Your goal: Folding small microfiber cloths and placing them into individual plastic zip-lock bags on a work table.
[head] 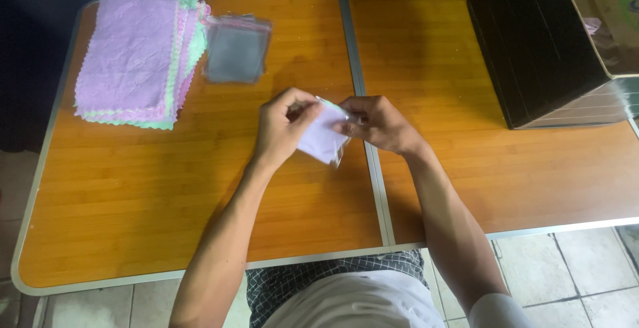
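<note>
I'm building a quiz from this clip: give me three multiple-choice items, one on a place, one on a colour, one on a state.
1. Where is the cloth stack? A far left corner of the table B near right corner C on the floor
2. What colour is the box? A white B black C red
3. What do the left hand and right hand do? A rest flat B hold a folded cloth together C lift the box

A: it lies by the far left edge. B: its sides are black. B: both hands pinch the pale cloth.
</note>
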